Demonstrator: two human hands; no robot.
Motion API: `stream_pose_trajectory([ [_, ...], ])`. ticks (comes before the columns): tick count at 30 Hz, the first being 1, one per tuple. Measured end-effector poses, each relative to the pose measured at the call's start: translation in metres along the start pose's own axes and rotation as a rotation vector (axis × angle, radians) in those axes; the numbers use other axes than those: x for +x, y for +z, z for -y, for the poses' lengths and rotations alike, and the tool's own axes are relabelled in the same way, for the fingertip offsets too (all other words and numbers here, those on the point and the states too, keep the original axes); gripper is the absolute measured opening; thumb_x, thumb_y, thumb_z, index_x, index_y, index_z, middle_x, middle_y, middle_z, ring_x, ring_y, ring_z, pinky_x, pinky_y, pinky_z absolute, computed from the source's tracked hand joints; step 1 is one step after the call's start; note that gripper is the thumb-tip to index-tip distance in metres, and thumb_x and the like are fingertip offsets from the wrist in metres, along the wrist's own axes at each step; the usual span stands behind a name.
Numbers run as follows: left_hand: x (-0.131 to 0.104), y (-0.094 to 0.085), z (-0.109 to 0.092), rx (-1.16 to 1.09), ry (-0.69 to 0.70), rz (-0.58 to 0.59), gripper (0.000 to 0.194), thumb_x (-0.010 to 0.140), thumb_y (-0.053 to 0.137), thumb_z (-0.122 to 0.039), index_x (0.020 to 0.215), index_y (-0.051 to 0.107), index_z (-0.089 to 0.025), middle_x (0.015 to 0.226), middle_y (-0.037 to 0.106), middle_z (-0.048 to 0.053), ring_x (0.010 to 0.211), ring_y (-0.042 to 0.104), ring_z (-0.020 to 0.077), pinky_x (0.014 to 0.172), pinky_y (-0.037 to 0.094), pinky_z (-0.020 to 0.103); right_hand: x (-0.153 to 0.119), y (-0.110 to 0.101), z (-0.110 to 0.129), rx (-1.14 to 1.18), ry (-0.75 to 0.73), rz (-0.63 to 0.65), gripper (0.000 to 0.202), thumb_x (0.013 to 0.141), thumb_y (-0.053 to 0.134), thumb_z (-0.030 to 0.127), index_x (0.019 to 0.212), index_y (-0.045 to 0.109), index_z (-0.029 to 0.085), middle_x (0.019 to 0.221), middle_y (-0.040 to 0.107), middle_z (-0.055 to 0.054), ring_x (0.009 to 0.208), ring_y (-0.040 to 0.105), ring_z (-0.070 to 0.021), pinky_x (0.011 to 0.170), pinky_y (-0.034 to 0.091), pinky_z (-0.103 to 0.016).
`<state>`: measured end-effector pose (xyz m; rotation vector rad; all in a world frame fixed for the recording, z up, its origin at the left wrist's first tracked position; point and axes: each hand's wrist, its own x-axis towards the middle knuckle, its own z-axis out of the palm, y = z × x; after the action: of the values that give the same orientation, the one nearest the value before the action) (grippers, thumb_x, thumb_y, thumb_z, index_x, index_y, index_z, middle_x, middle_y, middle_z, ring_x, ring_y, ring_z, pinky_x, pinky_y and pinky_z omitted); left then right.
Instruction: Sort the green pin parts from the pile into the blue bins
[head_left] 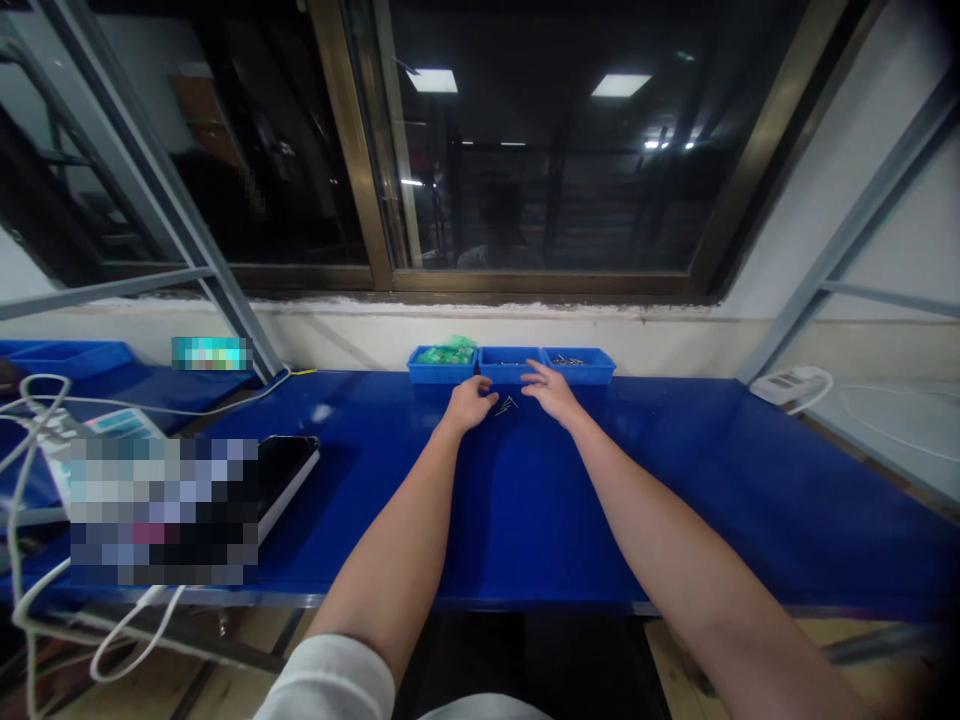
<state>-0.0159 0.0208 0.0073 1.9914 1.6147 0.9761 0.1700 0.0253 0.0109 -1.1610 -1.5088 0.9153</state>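
My left hand [472,403] rests at the blue tabletop just in front of the bins, thumb and fingers apart, with nothing visible in its grip. Opposite it, my right hand [551,391] has its fingers spread, and the fingertips reach the front of the middle blue bin [491,376]. Between both hands lies a small group of thin metal pieces [507,405] that look like screws; their exact kind is too small to tell. Similar metal pieces [568,361] lie in the right blue bin [596,374]. A few small bits show inside the middle one.
The left blue bin [441,374] holds green plastic bags [450,351]. A dark-screened device [289,470], partly blurred out, stands at left beside white cables [30,480]. A white power strip [791,383] lies at right. Metal frame posts [240,325] and a wall border the table.
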Motion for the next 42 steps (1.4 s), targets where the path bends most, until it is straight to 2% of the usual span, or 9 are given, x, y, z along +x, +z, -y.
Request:
stream_pose_trajectory([
  [7,-0.004,-0.001,-0.003,0.177,0.055,0.103,0.028,0.073,0.059,-0.028,0.099,0.067,-0.018,0.104,0.067,0.007,0.094,0.061,0.0201,0.086,0.044,0.027,-0.001,-0.004,-0.016,-0.365,-0.062,-0.077,0.026,0.067,0.058,0.018,0.091,0.069,0.017,0.083,0.069,-0.006,0.075,0.063,-0.0173,0.074,0.047,-0.029],
  [12,-0.006,-0.001,-0.004,0.235,0.050,0.159,0.032,0.069,0.063,-0.037,0.095,0.069,-0.019,0.103,0.067,0.008,0.095,0.060,0.0215,0.082,0.044,0.026,-0.006,0.005,-0.017,-0.581,-0.148,0.037,0.013,0.068,0.064,0.029,0.075,0.070,0.020,0.074,0.068,-0.006,0.072,0.061,-0.0182,0.070,0.046,-0.028],
  [14,-0.007,0.001,-0.006,0.262,0.060,0.161,0.033,0.069,0.063,-0.038,0.095,0.068,-0.019,0.103,0.066,0.008,0.095,0.060,0.0214,0.082,0.044,0.026,-0.008,0.009,-0.016,-0.666,-0.163,0.032,0.010,0.070,0.063,0.028,0.072,0.069,0.021,0.075,0.067,-0.007,0.074,0.061,-0.0190,0.068,0.045,-0.028],
  [21,-0.011,0.015,-0.013,0.391,0.083,0.049,0.037,0.072,0.061,-0.038,0.103,0.064,-0.018,0.107,0.059,0.011,0.101,0.054,0.0238,0.087,0.041,0.030,-0.011,0.019,-0.017,-0.797,-0.067,-0.085,0.007,0.074,0.061,0.023,0.072,0.067,0.019,0.081,0.065,-0.013,0.080,0.059,-0.0222,0.068,0.042,-0.030],
  [25,-0.012,0.021,-0.016,0.375,0.060,-0.038,0.044,0.075,0.058,-0.041,0.112,0.058,-0.017,0.112,0.055,0.014,0.107,0.049,0.0278,0.090,0.039,0.035,-0.010,0.017,-0.019,-0.873,-0.097,-0.097,0.007,0.075,0.059,0.018,0.075,0.065,0.018,0.085,0.063,-0.013,0.082,0.058,-0.0217,0.068,0.041,-0.030],
  [29,-0.010,0.020,-0.018,0.290,0.054,-0.099,0.041,0.085,0.043,-0.044,0.113,0.058,-0.019,0.110,0.057,0.012,0.107,0.050,0.0244,0.091,0.038,0.034,-0.006,0.012,-0.018,-0.769,-0.250,-0.061,0.012,0.081,0.049,0.018,0.078,0.061,0.017,0.082,0.061,-0.010,0.084,0.054,-0.0190,0.075,0.040,-0.029],
  [34,-0.009,0.016,-0.019,0.191,0.076,-0.013,0.044,0.089,0.031,-0.043,0.081,0.065,-0.017,0.082,0.065,0.008,0.081,0.058,0.0186,0.074,0.041,0.028,-0.009,0.012,-0.009,-0.608,-0.375,0.058,0.013,0.082,0.045,0.019,0.075,0.056,0.017,0.079,0.058,-0.006,0.077,0.053,-0.0162,0.073,0.039,-0.028],
  [37,-0.009,0.013,-0.021,0.127,0.057,0.014,0.040,0.088,0.035,-0.040,0.073,0.064,-0.017,0.073,0.065,0.005,0.072,0.058,0.0163,0.067,0.040,0.025,-0.011,0.014,-0.006,-0.487,-0.329,0.084,0.012,0.080,0.045,0.022,0.076,0.055,0.018,0.074,0.059,-0.003,0.070,0.053,-0.0148,0.068,0.040,-0.028],
  [42,-0.008,0.010,-0.023,0.036,0.063,-0.026,0.034,0.086,0.041,-0.038,0.077,0.065,-0.016,0.072,0.065,0.003,0.070,0.057,0.0143,0.065,0.040,0.023,-0.010,0.015,-0.004,-0.039,-0.139,0.125,0.018,0.071,0.056,0.031,0.083,0.055,0.017,0.067,0.061,-0.001,0.059,0.054,-0.0123,0.059,0.042,-0.026],
])
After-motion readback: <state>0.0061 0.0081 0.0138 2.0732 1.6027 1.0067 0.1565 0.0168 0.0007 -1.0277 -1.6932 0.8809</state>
